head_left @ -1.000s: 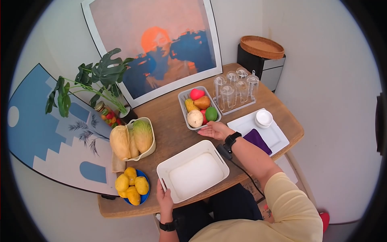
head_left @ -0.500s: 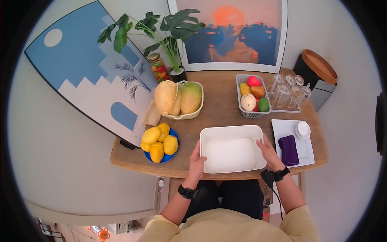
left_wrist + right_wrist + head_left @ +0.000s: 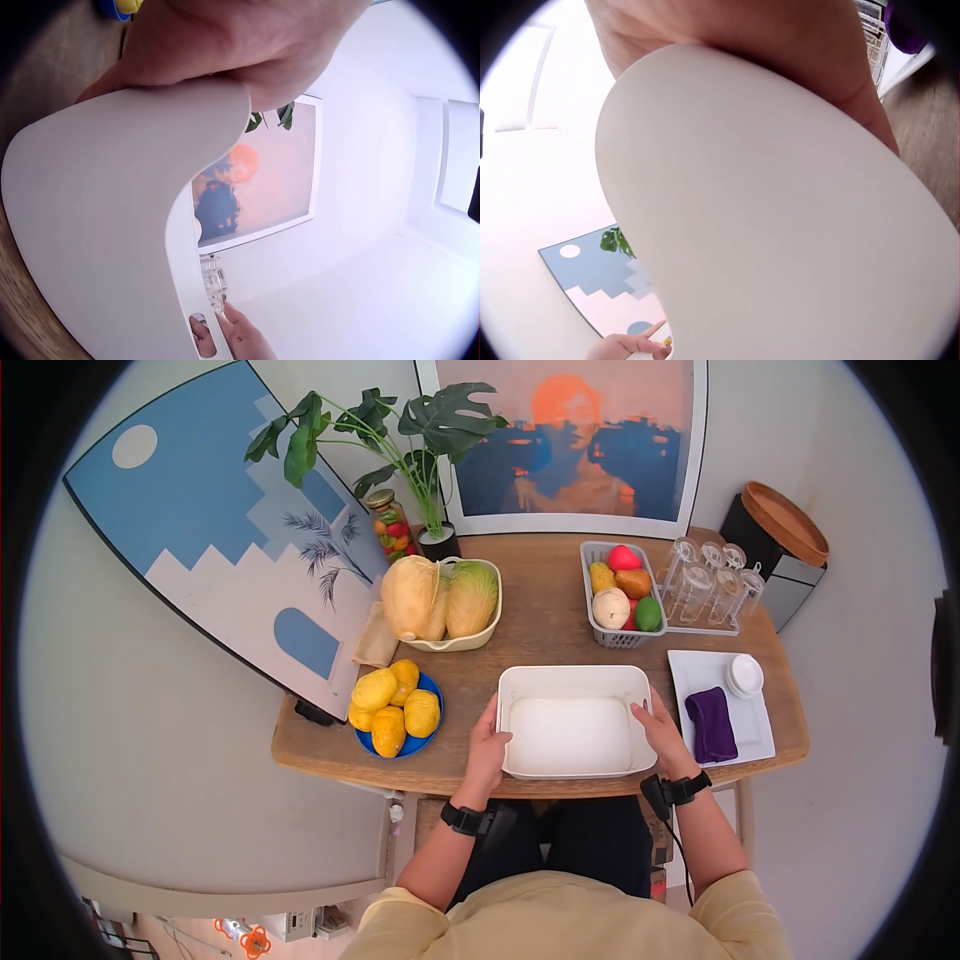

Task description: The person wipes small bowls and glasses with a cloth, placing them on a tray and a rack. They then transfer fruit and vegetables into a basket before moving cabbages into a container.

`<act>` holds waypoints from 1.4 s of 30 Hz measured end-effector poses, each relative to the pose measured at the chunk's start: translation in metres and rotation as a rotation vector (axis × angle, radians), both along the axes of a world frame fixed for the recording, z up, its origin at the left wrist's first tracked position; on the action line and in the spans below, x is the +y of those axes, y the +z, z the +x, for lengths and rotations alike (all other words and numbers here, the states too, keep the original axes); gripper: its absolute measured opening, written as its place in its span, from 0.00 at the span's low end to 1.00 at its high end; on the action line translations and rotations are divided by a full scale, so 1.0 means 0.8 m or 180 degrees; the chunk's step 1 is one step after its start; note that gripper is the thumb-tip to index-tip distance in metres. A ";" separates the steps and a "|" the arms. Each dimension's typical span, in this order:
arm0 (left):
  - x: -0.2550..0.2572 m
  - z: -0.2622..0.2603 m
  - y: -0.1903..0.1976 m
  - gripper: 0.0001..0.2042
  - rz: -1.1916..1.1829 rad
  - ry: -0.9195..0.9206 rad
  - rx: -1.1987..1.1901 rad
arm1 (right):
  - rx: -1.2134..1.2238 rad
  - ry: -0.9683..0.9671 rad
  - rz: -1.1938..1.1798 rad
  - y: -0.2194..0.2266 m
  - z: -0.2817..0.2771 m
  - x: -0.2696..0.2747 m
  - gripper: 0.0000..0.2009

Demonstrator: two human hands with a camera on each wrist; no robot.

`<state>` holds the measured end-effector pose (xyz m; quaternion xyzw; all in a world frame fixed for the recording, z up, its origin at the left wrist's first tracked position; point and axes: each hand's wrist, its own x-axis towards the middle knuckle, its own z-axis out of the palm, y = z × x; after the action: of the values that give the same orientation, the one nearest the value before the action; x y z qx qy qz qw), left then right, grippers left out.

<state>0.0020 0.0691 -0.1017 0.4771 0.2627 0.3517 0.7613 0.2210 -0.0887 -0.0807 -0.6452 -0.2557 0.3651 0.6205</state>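
Observation:
An empty white rectangular bin (image 3: 570,735) stands at the table's front edge. My left hand (image 3: 486,750) grips its left end, the thumb over the rim and the fingers along the outer wall. At the opposite end my right hand (image 3: 665,738) holds it the same way, thumb at the handle slot. Up close in the left wrist view, the left hand (image 3: 232,45) lies against the bin's white wall (image 3: 112,187). The right wrist view has the right hand (image 3: 750,52) pressed along the outer wall (image 3: 765,210).
Left of the bin are yellow fruits on a blue plate (image 3: 428,732) and a cream basket (image 3: 455,644) of cabbages. Behind right stand a grey basket (image 3: 622,638) of produce and a glass rack (image 3: 700,628). A white tray (image 3: 752,738) holds a purple cloth (image 3: 711,725) and small bowls (image 3: 744,675).
My right hand has come from beside the grey basket to the bin's right end and grips it. The bin now lies squarely before me; the head view has turned.

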 end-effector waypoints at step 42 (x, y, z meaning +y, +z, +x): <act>0.081 -0.109 0.137 0.23 0.1370 0.0169 0.1422 | -0.2831 0.0915 0.0571 0.158 -0.102 0.041 0.50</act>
<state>-0.0848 0.1340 0.0081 0.6858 0.3554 0.3055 0.5568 0.1396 -0.0557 0.0453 -0.6409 -0.6138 0.1121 0.4473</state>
